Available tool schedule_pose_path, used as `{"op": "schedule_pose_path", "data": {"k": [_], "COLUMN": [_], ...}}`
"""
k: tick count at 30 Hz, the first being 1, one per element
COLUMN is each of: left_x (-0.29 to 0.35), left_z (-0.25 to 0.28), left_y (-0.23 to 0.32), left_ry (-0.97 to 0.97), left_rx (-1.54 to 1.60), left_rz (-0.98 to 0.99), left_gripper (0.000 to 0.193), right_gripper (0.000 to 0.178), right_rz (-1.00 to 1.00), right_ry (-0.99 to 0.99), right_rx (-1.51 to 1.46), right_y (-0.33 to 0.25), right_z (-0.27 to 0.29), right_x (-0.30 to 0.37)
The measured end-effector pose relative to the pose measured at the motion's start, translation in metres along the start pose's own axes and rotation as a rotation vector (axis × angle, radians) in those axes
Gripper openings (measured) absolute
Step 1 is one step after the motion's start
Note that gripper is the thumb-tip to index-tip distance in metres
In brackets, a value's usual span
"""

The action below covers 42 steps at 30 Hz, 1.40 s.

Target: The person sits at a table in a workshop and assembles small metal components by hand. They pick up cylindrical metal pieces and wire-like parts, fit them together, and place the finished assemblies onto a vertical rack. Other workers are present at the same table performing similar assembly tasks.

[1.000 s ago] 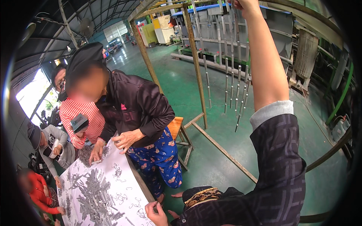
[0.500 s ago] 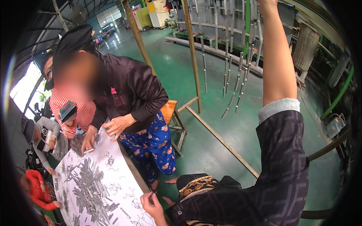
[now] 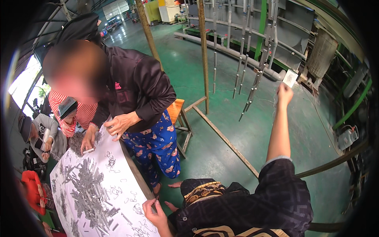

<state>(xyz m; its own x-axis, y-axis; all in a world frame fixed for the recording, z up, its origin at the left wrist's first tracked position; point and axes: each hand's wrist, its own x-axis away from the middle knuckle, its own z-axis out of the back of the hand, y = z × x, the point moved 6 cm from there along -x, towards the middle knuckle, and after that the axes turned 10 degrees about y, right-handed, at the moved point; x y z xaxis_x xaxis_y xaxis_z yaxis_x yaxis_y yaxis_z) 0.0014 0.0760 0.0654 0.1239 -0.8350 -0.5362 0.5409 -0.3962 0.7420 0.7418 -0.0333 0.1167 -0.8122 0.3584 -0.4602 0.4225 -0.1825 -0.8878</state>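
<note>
My right arm reaches out to the right, its closed hand (image 3: 284, 95) gripping a small white card (image 3: 290, 78) that sticks up above the fingers. Left of it hang several strands of linked grey metal bars (image 3: 257, 77). Beside the near edge of the white-covered table (image 3: 125, 187), my left hand (image 3: 156, 215) has its fingers curled with the tips close together; whatever is between them, if anything, is too small to make out. Small dark wire hooks (image 3: 139, 227) lie next to that hand. Farther in is a heap of short grey metal bars (image 3: 90, 189).
A co-worker in a dark jacket (image 3: 134, 83) leans over the table, one hand by a small pale bar (image 3: 89, 150). More people sit along the far side. Wooden posts (image 3: 203, 55), a floor beam (image 3: 227, 138) and a stool (image 3: 176, 112) stand nearby. Pipes (image 3: 233, 51) run behind.
My raised right hand has come down into view with the white card in it. The hanging strands have shifted. My left hand stays by the table edge.
</note>
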Motion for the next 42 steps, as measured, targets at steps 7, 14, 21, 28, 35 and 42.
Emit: {"op": "schedule_pose_path", "data": {"k": [7, 14, 21, 28, 35, 42], "left_x": [-0.001, 0.006, 0.007, 0.007, 0.007, 0.008], "left_z": [-0.004, -0.004, -0.003, -0.003, -0.002, 0.002], "left_y": [0.004, 0.002, 0.004, 0.007, 0.007, 0.007], "left_ry": [-0.045, -0.035, -0.047, -0.056, -0.059, -0.042], "left_rx": [-0.008, -0.008, -0.028, -0.046, -0.045, -0.059], "left_rz": [0.002, -0.015, 0.049, 0.022, 0.030, 0.014], "left_gripper": [0.007, 0.006, 0.007, 0.007, 0.007, 0.006], "right_gripper": [0.045, 0.056, 0.040, 0.022, 0.023, 0.023], "right_rz": [-0.417, -0.354, -0.197, -0.324, -0.360, -0.208], "right_ry": [-0.696, -0.766, -0.628, -0.650, -0.603, -0.418], "right_rx": [0.185, 0.244, 0.257, 0.231, 0.100, 0.073], "right_y": [0.171, 0.170, 0.172, 0.141, 0.142, 0.146], "right_z": [-0.029, -0.064, -0.079, -0.064, -0.046, -0.021], "right_x": [0.169, 0.217, 0.213, 0.209, 0.211, 0.217]}}
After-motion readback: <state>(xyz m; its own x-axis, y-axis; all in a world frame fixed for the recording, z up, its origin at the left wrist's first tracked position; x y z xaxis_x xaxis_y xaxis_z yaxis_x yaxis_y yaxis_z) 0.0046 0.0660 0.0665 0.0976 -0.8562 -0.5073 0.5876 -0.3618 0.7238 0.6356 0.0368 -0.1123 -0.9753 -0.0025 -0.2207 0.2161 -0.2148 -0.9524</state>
